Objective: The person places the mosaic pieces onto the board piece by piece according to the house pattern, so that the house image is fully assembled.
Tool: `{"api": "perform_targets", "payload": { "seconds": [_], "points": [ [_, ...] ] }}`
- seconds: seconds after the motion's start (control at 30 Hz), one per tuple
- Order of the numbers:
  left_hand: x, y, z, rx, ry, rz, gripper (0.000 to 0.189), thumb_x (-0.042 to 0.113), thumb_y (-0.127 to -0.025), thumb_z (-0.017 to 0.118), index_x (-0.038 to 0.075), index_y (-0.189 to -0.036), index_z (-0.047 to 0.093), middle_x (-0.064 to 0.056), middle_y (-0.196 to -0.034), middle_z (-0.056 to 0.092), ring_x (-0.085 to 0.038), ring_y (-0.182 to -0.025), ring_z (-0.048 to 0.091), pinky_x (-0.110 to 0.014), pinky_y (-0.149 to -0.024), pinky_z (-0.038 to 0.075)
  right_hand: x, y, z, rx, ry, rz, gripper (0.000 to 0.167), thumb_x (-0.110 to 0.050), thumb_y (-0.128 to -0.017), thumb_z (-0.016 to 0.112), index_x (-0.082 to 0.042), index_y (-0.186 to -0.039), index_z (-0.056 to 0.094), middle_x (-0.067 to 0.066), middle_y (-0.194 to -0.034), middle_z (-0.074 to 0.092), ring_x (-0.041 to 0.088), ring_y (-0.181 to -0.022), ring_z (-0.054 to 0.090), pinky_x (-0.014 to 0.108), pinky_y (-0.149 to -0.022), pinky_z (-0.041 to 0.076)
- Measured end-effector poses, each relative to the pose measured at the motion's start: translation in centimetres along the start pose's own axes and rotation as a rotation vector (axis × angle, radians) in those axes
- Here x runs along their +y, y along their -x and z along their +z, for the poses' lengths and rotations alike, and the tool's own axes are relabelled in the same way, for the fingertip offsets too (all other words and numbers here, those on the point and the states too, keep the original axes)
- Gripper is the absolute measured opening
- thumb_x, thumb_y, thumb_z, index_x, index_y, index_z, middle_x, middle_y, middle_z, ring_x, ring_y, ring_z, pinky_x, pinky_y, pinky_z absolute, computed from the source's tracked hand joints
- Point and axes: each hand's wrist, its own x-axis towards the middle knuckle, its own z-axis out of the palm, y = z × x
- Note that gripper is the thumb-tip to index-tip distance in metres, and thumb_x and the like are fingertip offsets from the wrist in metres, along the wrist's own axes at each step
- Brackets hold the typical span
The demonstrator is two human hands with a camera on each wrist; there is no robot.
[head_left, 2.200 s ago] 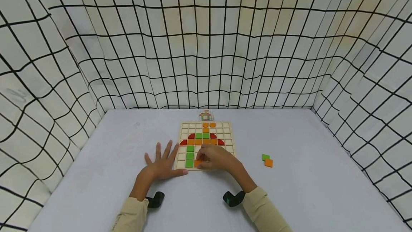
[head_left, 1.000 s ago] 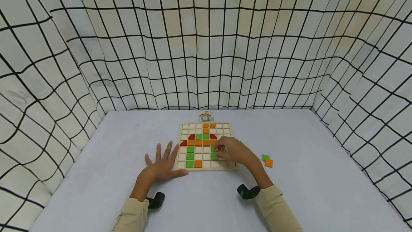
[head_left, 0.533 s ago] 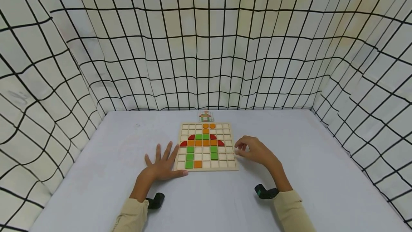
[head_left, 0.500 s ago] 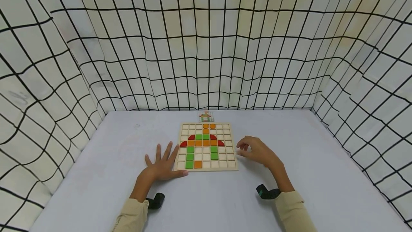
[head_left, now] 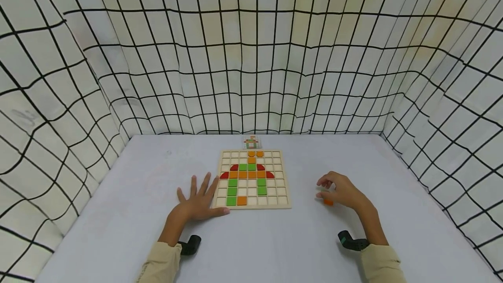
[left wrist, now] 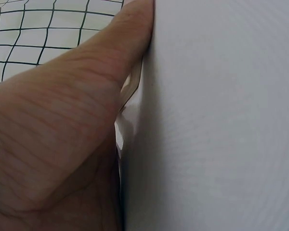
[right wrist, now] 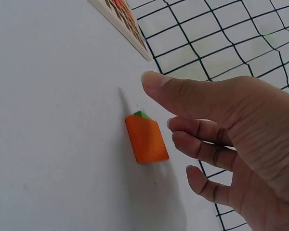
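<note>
My left hand (head_left: 196, 204) lies with fingers spread at the left edge of a wooden grid board (head_left: 275, 207). Its thumb reaches along the board's lower left corner. Set into the board are red, green and orange tiles, among them a lone orange square tile (head_left: 241, 201) in the bottom row beside a green one. To the right, my right hand (head_left: 342, 191) hovers over a loose orange square tile (right wrist: 148, 140). In the right wrist view a gap shows between thumb and fingers, with nothing held. A green tile (right wrist: 141, 115) peeks out from behind the orange one.
A small pattern card (head_left: 251, 142) lies behind the board on the white table (head_left: 157, 156). Black netting (head_left: 255, 71) over white walls encloses the back and sides. Dark wrist devices (head_left: 191, 245) sit at both wrists.
My right hand has moved from the board rightward to the loose tiles. A green tile now shows on the board's right side, under where that hand was. The left hand has stayed put.
</note>
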Motion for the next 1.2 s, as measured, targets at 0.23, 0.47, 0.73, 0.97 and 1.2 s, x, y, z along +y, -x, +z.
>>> {"api": "perform_targets", "payload": {
  "seconds": [0.23,0.47,0.73,0.97,1.2],
  "points": [
    [0.0,0.0,-0.1,-0.006,-0.004,0.0,0.112,0.07,-0.078,0.064,0.012,-0.158,0.011,-0.019,-0.164,-0.004,-0.053,-0.145,-0.017,-0.081,-0.1,-0.009,1.0,1.5,-0.9,-0.043,-0.008,0.061,0.037,-0.03,-0.075,0.085,-0.007,-0.095,0.063,0.0,-0.087,0.061,0.014,-0.083,0.054,0.025,-0.071,0.048],
    [0.0,0.1,-0.3,-0.004,-0.004,-0.006,0.112,0.069,-0.078,0.065,0.012,-0.158,0.011,-0.019,-0.164,-0.004,-0.053,-0.145,-0.017,-0.082,-0.1,-0.009,1.2,1.8,-1.0,-0.087,-0.016,0.073,0.034,-0.026,-0.075,0.085,-0.008,-0.092,0.062,-0.001,-0.084,0.06,0.012,-0.081,0.054,0.023,-0.07,0.049],
    [0.0,-0.1,-0.3,-0.001,-0.019,-0.011,0.112,0.07,-0.078,0.064,0.013,-0.158,0.011,-0.018,-0.165,-0.005,-0.052,-0.145,-0.016,-0.082,-0.101,-0.009,1.0,1.5,-1.2,-0.046,0.053,0.021,0.02,-0.015,-0.078,0.082,-0.008,-0.088,0.066,-0.004,-0.081,0.063,0.007,-0.076,0.054,0.021,-0.067,0.049],
    [0.0,-0.2,-0.1,-0.008,-0.014,-0.004,0.112,0.07,-0.077,0.064,0.012,-0.158,0.012,-0.018,-0.165,-0.004,-0.053,-0.145,-0.016,-0.082,-0.1,-0.009,0.9,1.7,-1.1,-0.035,0.03,0.033,0.012,-0.015,-0.085,0.076,-0.007,-0.09,0.068,-0.003,-0.084,0.066,0.008,-0.078,0.057,0.022,-0.067,0.05],
    [0.1,-0.3,0.0,-0.002,-0.012,0.003,0.112,0.07,-0.078,0.065,0.012,-0.158,0.012,-0.018,-0.164,-0.004,-0.053,-0.145,-0.016,-0.081,-0.1,-0.009,1.4,1.8,-0.9,0.023,-0.037,0.006,0.013,-0.007,-0.092,0.066,-0.006,-0.105,0.07,0.001,-0.09,0.069,0.009,-0.081,0.06,0.023,-0.069,0.052]
  ]
}}
